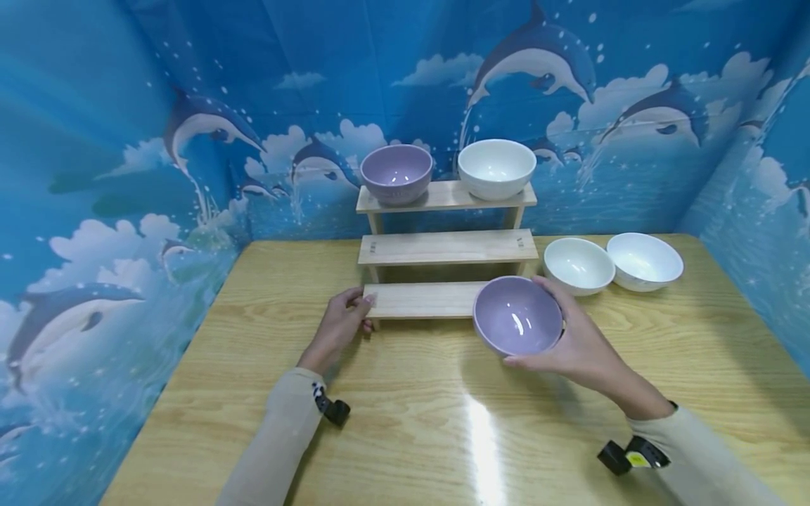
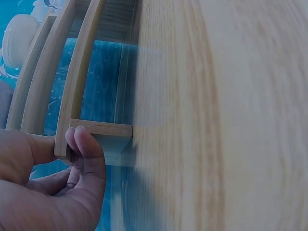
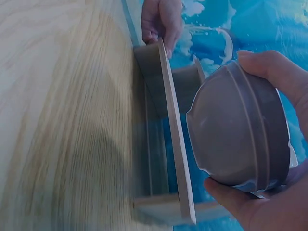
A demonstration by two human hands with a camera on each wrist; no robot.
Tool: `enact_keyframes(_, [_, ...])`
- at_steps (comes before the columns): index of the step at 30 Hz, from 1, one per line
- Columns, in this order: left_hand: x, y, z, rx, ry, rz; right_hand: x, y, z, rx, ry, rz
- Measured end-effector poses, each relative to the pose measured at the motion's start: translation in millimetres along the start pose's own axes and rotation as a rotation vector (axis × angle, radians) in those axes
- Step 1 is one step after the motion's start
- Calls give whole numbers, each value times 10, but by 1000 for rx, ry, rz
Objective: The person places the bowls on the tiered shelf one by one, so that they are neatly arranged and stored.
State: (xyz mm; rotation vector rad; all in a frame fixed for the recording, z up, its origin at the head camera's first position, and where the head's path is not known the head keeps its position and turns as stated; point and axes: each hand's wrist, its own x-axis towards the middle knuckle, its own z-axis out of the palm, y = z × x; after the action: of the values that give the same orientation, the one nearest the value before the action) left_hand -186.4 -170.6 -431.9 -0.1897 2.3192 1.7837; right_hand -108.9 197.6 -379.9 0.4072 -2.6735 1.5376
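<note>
My left hand (image 1: 342,323) pinches the left end of the bottom step of a three-step wooden rack (image 1: 430,301), thumb on top and fingers curled beneath, as the left wrist view also shows. A purple bowl (image 1: 517,316) is gripped at its right side by my right hand (image 1: 569,344), thumb and fingers spread around the wall. It is tilted, its inside facing the head camera, and overlaps the right end of the bottom step there. The right wrist view shows the bowl's outside (image 3: 231,130) close beside that step. Another purple bowl (image 1: 396,174) and a white bowl (image 1: 496,169) stand on the top step.
Two more white bowls, one nearer the rack (image 1: 579,266) and one farther right (image 1: 644,261), sit side by side on the wooden table (image 1: 392,422). A blue dolphin-print curtain (image 1: 380,70) hangs behind and along both sides. Both wrists carry small black cameras.
</note>
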Motion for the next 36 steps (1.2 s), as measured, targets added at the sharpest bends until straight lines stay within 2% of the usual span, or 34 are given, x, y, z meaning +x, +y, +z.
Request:
enact_keyframes(14, [-1, -6, -9, -3, 1, 6, 242, -177, 339, 38, -105, -126])
enact_keyframes(24, [7, 14, 7, -6, 11, -4, 427, -326, 541, 29, -112, -223])
enact_keyframes(36, [40, -9, 13, -26, 21, -12, 663, -465, 690, 16, -85, -281])
